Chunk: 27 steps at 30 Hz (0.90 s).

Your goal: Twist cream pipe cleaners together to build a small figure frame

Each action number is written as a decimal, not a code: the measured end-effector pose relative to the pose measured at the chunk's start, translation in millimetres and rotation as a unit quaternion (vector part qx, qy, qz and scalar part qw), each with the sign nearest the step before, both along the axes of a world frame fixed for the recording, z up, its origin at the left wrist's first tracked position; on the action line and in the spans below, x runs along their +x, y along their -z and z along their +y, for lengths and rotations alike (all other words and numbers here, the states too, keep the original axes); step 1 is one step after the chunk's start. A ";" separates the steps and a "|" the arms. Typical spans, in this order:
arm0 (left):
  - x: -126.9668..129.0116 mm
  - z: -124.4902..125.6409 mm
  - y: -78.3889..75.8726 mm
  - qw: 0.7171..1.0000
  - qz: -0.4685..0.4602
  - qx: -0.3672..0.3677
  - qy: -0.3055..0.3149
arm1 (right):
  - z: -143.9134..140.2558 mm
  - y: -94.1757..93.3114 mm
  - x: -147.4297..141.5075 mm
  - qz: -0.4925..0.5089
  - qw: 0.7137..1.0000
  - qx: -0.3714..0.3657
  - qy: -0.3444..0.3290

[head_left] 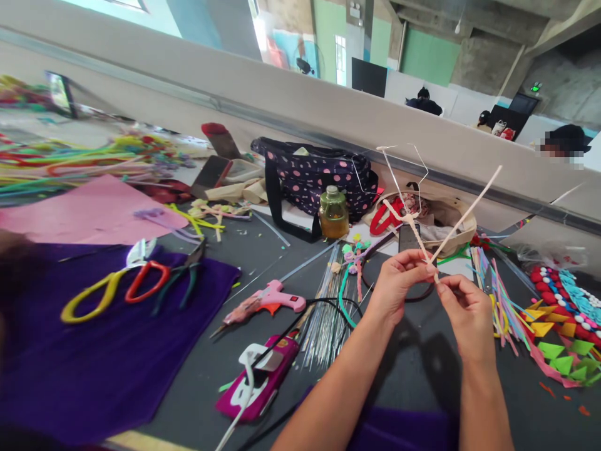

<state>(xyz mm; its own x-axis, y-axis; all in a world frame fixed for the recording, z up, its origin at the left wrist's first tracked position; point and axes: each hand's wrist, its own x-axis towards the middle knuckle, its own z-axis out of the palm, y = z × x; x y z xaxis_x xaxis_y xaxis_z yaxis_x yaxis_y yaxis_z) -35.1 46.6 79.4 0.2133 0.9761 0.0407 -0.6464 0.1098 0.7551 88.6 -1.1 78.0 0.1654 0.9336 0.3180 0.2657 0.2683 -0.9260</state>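
A: Item one, hands?
B: I log the left hand [397,275] and right hand [462,307], each grip pinched shut on the white pipe-cleaner figure [413,219], held above the desk [413,363].
A: Progress?
B: Upper stems are twisted together; long ends stick out loose, so I judge it partway. Glue gun [270,300] lies apart, unused.

Both forearms are bare up to the lower edge of the picture, with no sleeves, cuffs or gloves showing. The left hand [397,282] and the right hand [464,313] carry no rings, watch or bracelets that can be seen. Fingernails are short and unpainted where visible.
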 end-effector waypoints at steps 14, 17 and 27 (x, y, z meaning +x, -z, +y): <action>1.9 1.3 1.2 0.994 -0.064 -0.074 0.049 | -4.7 -5.8 2.7 0.013 1.000 0.001 0.019; 2.8 1.6 2.9 0.995 -0.054 -0.067 0.049 | -4.5 -7.1 1.6 -0.001 1.000 0.003 0.024; 12.0 -5.4 5.6 0.994 0.045 0.080 0.064 | 1.9 -3.8 14.1 0.004 0.997 0.016 0.078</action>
<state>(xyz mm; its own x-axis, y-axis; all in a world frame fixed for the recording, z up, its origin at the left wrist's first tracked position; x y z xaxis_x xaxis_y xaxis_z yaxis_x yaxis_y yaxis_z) -23.1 41.2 73.7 0.3449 0.9236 0.1675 -0.5632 0.0609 0.8241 102.7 0.8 81.8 0.3107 0.8857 0.3451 0.2987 0.2537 -0.9200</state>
